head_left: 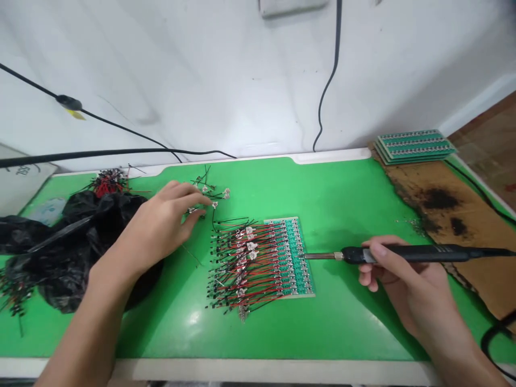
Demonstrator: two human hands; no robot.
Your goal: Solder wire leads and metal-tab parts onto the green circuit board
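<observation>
A slim black soldering iron lies along the right hand's fingers, which pinch its handle like a pen, its long axis running level and its steel tip ending at the right edge of a green circuit-board panel, left of those fingers; whether they touch cannot be told. The panel's red-and-black wires fan further left toward the left hand, whose loosely spread, curled fingers touch a small tangle of wired components on the green counter, a crumpled black plastic bag just beyond them
</observation>
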